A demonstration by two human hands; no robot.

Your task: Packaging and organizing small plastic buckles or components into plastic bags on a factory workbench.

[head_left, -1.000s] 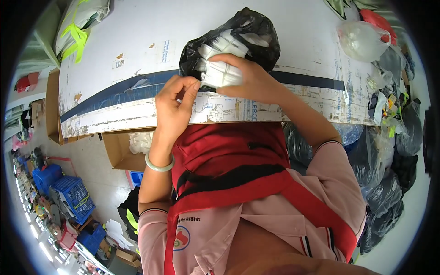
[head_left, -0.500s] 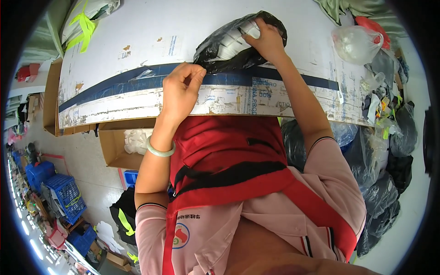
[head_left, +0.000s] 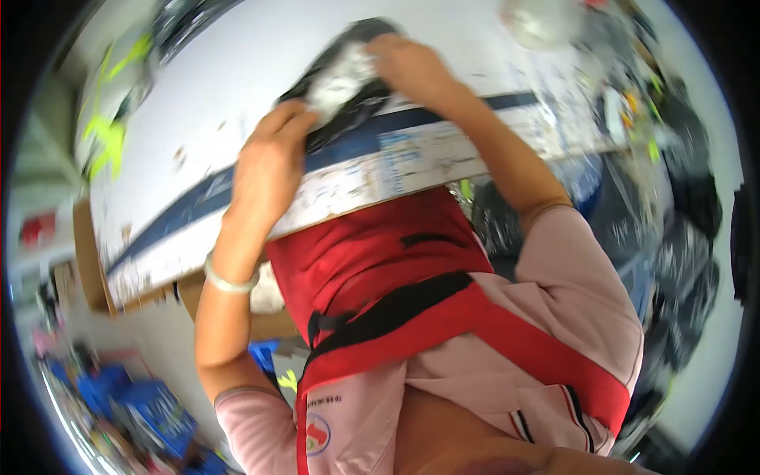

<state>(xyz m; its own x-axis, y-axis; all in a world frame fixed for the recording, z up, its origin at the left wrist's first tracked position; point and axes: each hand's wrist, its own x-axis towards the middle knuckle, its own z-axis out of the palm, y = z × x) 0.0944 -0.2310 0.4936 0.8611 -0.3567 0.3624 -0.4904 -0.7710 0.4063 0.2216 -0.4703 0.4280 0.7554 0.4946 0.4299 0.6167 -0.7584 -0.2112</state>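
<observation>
Looks to me, from afar, like a workshop | beneath the left fingers and right fingers: scuffed white worktable | right of and below the right fingers: heaped dark plastic sacks | left of and below the left fingers: cardboard box, blurred blue crates

Over the table I have the plastic bag between left hand and right hand, a bundle inside; from my remote post, stuffed bags lie right, a crate lower left, a carton at the table's left end
</observation>
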